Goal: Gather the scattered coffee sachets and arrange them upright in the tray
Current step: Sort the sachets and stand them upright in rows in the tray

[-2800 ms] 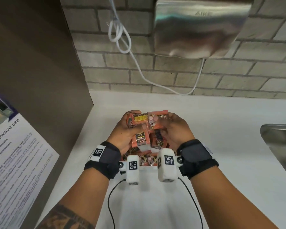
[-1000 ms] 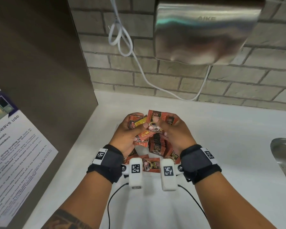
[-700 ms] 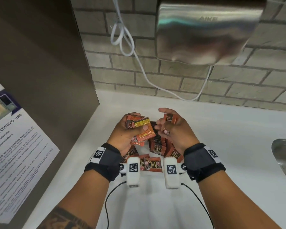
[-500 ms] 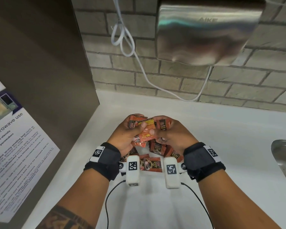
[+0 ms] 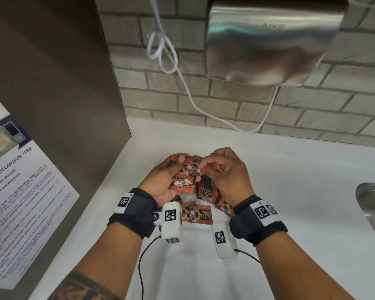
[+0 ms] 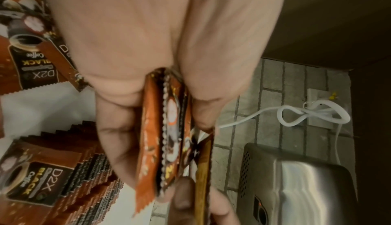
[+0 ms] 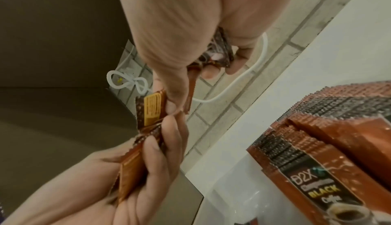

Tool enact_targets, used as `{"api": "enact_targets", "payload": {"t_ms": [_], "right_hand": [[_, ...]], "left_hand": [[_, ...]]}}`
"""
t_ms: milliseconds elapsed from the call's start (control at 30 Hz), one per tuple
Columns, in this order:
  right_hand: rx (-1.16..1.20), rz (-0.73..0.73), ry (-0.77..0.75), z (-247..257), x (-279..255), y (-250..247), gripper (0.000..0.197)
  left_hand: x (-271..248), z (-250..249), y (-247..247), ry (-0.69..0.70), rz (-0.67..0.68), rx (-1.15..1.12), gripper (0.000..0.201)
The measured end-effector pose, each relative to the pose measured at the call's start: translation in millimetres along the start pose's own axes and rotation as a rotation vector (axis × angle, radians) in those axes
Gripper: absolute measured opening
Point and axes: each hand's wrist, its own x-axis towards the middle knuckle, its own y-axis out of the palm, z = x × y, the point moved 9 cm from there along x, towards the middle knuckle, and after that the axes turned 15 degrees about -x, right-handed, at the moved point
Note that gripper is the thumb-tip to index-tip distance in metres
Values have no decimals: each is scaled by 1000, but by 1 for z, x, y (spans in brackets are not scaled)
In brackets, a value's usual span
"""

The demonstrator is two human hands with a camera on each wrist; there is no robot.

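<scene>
I am watching loose sachets (image 5: 198,215) lying flat at the tray's (image 5: 204,256) near edge, upright sachets (image 5: 208,189) standing just beyond, and above them my left hand (image 5: 162,182) gripping a bundle (image 5: 183,177) while my right hand (image 5: 227,176) is pinching one sachet (image 5: 217,166).

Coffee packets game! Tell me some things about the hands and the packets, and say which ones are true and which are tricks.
1. The left hand holds a bunch of orange coffee sachets. True.
2. The right hand is flat on the counter, holding nothing. False: its grip is curled round a sachet, and its fingertips pinch the left hand's bunch.
3. A row of sachets stands upright, packed together, below the hands. True.
4. Every sachet is already standing. False: some loose sachets lie flat near the wrists.
5. The white cord on the brick wall hangs perfectly straight. False: it is tied in a loop.
</scene>
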Motion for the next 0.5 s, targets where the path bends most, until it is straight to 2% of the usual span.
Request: {"api": "enact_targets", "payload": {"t_ms": [100, 200, 267, 333, 367, 400, 433, 500], "right_hand": [[-36, -1, 6, -3, -2, 0, 34], [-11, -3, 48, -5, -4, -1, 36], [57, -15, 143, -15, -3, 0, 36], [283, -2, 348, -32, -5, 3, 26], [445, 60, 471, -37, -9, 12, 17], [543, 138, 554, -38, -13, 21, 18], [571, 214, 575, -34, -15, 27, 28], [570, 325, 496, -22, -13, 36, 35]], "left_hand": [[-3, 0, -1, 1, 23, 33, 50], [-4, -2, -2, 45, 51, 86, 46], [-4, -7, -1, 117, 43, 104, 43], [-5, -11, 1, 174, 49, 114, 38], [-5, -12, 4, 187, 59, 117, 37], [-6, -11, 6, 192, 68, 115, 38], [-6, -10, 8, 194, 76, 110, 39], [-6, -6, 12, 190, 91, 114, 43]]}}
